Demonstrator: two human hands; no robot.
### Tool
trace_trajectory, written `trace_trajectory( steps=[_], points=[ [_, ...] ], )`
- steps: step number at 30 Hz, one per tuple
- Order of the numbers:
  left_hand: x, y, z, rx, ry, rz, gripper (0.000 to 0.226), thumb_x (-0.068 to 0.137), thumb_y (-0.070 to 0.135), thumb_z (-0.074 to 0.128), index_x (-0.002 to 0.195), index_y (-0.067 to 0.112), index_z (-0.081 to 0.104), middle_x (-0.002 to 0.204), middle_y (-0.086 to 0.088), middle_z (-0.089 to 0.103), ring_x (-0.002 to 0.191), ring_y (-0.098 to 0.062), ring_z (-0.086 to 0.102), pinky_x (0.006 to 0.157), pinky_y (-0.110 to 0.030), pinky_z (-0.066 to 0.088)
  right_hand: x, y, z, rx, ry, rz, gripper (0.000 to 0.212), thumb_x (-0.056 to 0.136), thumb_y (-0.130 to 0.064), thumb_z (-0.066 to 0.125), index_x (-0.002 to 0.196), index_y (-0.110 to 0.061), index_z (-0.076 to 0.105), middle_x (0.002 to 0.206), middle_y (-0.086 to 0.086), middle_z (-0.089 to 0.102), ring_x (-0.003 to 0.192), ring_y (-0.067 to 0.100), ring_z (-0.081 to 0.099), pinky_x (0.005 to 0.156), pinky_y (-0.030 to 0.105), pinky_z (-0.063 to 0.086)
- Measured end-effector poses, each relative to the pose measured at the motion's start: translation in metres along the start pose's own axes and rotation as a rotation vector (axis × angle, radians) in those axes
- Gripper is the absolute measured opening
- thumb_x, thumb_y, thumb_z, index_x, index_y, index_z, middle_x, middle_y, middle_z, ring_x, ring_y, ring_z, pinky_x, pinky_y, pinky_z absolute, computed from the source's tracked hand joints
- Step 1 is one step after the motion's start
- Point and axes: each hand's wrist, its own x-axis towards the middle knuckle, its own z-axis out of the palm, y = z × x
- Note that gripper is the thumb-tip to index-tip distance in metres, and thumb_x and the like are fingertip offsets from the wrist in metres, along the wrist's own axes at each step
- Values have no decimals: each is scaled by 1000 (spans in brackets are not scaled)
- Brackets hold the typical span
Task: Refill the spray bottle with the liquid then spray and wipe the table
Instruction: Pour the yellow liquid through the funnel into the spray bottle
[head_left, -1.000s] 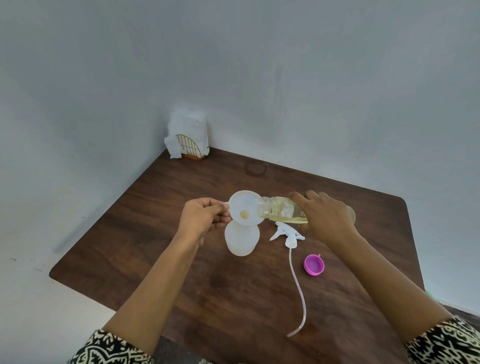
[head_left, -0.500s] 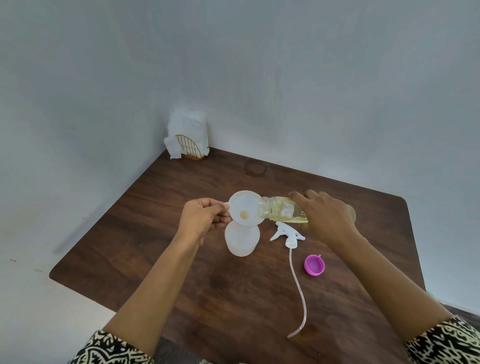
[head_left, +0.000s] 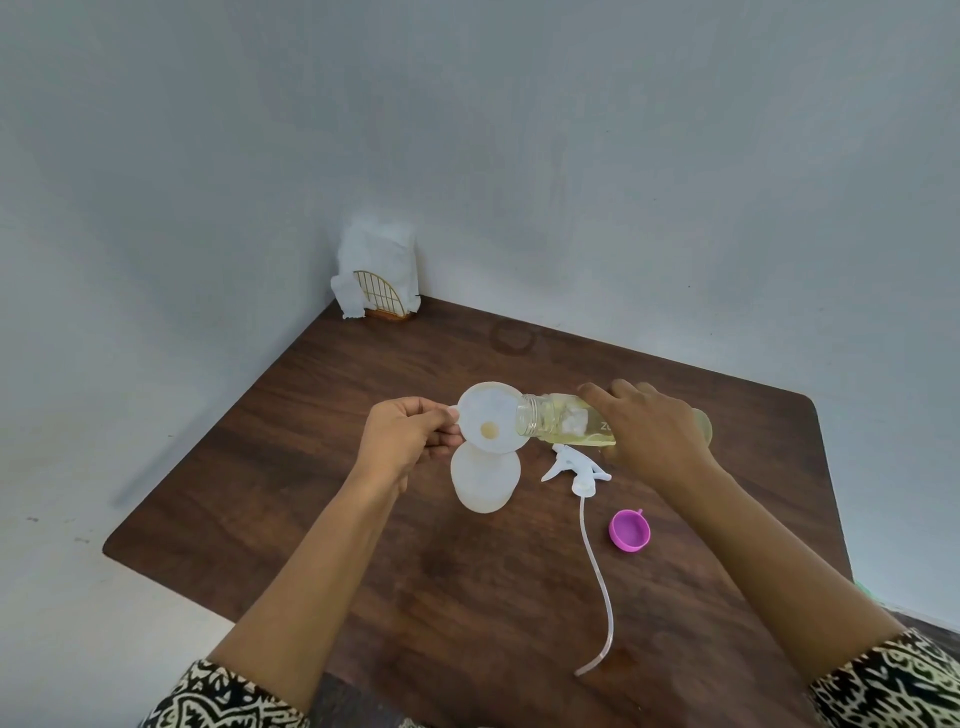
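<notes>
1. In the head view, a dark brown wooden surface (head_left: 322, 467) sits in a corner between pale walls.
2. The spray bottle (head_left: 485, 480) is white and a bit see-through. It stands upright near the middle of the surface, and its top is off.
3. A white funnel (head_left: 491, 418) sits in the mouth of the spray bottle. A little yellow shows at the hole in its middle.
4. The left hand (head_left: 410, 436) pinches the left rim of the funnel between thumb and fingers.
5. The right hand (head_left: 654, 436) is wrapped round a clear bottle (head_left: 556, 426) of yellow liquid, with the fingers curled over it. This bottle is tipped on its side, and its open mouth is at the right rim of the funnel. I cannot tell if they touch.
6. The white spray top (head_left: 576, 467) lies on the surface just right of the spray bottle, under the tipped bottle. Its long thin tube (head_left: 597, 571) runs down toward the person.
7. A pink cap (head_left: 629, 530) lies open side up, just right of the tube.
8. In the far corner, a gold wire holder (head_left: 382, 299) with white napkins (head_left: 379, 254) stands by the wall.
9. A faint ring mark (head_left: 511, 336) shows on the surface between the holder and the hands.
10. Both sleeves (head_left: 234, 696) have a black and cream pattern
</notes>
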Motion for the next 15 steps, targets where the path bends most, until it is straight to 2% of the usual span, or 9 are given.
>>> trace_trajectory(
  steps=[10, 15],
  points=[
    [-1, 0, -1, -2, -1, -7, 4, 86, 6, 69, 84, 5, 72, 72, -10, 73, 59, -13, 69, 53, -21, 55, -1, -1, -1, 1, -7, 6, 63, 84, -29, 66, 136, -34, 31, 110, -3, 55, 97, 17, 56, 58, 25, 40],
    [-2, 1, -1, -18, -11, -2, 5, 86, 5, 68, 83, 3, 72, 70, -11, 72, 54, -10, 67, 51, -19, 54, -1, -1, 0, 0, -13, 13, 63, 84, -29, 66, 136, -34, 31, 109, -4, 55, 97, 17, 56, 58, 25, 40]
  ],
)
